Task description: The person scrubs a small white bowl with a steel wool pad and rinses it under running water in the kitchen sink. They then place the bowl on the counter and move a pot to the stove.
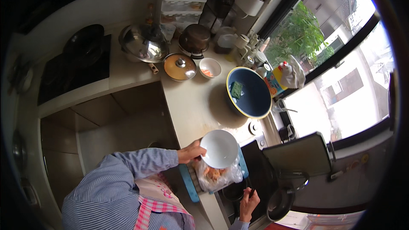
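My left hand [191,152] grips the rim of a white bowl [219,148], tilted so that its inside faces me; it looks empty. Under and beside the bowl is a clear plastic bag [207,180] with orange-brown food pieces [213,173] in it. The bag rests on a blue-edged tray [189,183] at the counter's edge. Lower in the view, my right hand [248,203] is closed around a dark handle [252,193]. A small dark pan [235,192] lies just left of that hand; whether the handle belongs to it is unclear.
A large blue basin [257,94] with a green sponge [236,90] stands on the counter [188,108]. Beyond are a small bowl [210,67], a lidded pan [179,67] and a steel wok lid [143,44]. A frying pan [280,203] and a framed panel [300,155] are at right.
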The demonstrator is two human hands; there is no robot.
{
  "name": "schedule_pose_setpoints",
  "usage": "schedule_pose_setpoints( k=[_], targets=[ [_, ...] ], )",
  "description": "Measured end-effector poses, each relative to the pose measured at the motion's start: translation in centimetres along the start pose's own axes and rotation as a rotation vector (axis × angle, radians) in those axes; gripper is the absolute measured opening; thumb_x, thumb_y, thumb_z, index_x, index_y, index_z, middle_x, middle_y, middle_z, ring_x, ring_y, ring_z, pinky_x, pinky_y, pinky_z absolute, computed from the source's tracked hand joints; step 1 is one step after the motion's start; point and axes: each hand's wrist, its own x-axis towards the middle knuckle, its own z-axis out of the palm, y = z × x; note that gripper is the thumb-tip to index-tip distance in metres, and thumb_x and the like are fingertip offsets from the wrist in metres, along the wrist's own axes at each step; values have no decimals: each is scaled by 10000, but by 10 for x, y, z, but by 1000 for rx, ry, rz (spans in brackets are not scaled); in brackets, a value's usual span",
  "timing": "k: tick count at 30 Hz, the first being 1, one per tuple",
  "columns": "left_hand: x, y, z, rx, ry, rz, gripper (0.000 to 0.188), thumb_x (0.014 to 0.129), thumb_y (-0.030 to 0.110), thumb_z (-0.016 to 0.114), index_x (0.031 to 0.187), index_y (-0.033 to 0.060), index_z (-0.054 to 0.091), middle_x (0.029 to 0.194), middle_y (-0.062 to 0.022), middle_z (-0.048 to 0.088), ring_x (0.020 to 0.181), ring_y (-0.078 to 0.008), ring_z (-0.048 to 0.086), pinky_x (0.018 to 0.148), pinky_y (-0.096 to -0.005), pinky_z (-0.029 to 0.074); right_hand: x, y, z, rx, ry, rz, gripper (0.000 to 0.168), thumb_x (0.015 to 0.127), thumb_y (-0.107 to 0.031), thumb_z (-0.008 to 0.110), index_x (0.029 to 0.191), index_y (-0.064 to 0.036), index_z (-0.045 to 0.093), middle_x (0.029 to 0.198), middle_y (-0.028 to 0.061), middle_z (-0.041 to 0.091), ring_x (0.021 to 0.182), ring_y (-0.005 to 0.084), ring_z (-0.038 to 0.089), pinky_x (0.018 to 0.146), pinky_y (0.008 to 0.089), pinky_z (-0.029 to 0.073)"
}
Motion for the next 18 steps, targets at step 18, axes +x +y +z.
schedule_pose_setpoints(
  k=[18],
  targets=[
    [-25,109,-284,76,398,-6,369,729,191,564,1020,-35,550,751,-61,562,560,-101,478,480,-239,393,310,-369,428,-216,-392,-364,377,714,-363,769,806,-19,642,813,171,656,784,370,633,683,439,487]
  ],
)
